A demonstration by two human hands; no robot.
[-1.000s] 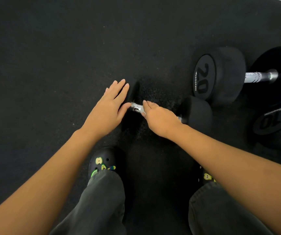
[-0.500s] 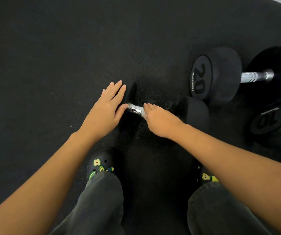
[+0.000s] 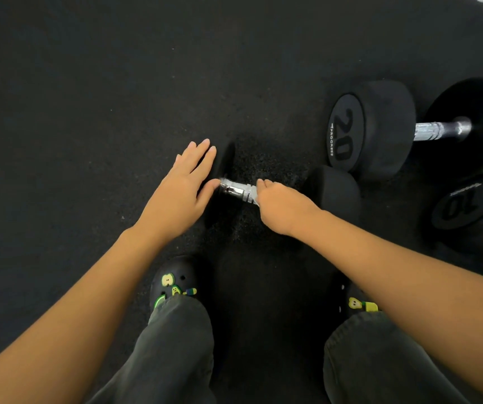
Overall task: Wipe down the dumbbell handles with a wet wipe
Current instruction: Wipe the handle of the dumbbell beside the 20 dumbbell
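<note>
The left hand is resting flat, fingers straight, on the dumbbell; the right hand is curling round its shiny handle.

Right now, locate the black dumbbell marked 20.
Head view, upper right: the black rubber dumbbell marked 20 lies on the floor, beyond the small chrome-handled dumbbell, beside the black dumbbell marked 10.

The nearest handle shines chrome silver between matte black heads. Right of it, a black dumbbell bears dark grey "20" numerals. Below it, black clogs carry green-and-yellow fruit charms, under faded charcoal trousers — all on a black speckled floor
</note>
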